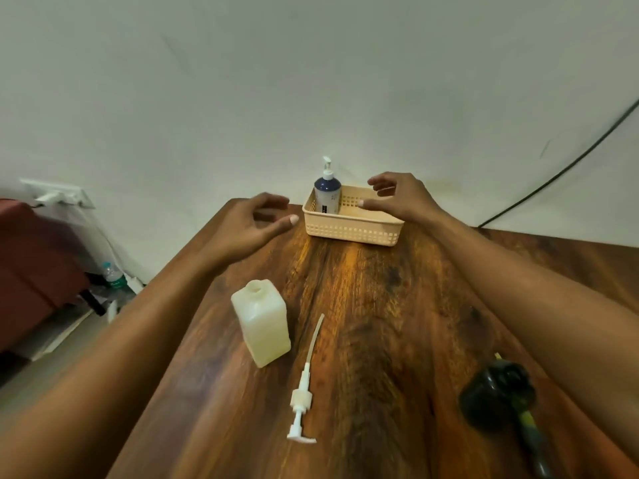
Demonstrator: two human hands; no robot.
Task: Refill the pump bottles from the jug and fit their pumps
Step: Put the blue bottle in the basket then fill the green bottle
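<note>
A dark blue pump bottle (327, 193) with its white pump fitted stands in the left end of a beige basket (352, 231) at the table's far edge. A cream rectangular bottle (261, 323) stands uncapped at centre left. Beside it to the right lies a loose white pump (304, 392) with its long tube pointing away from me. My left hand (256, 223) hovers left of the basket, fingers apart, holding nothing. My right hand (401, 197) hovers over the basket's right part, fingers spread and empty.
A black funnel-like object (499, 392) lies at the right near my right forearm. The wooden table (373, 305) meets a pale wall. A black cable (560, 171) runs down the wall at right. A water bottle (112, 274) and clutter sit on the floor left.
</note>
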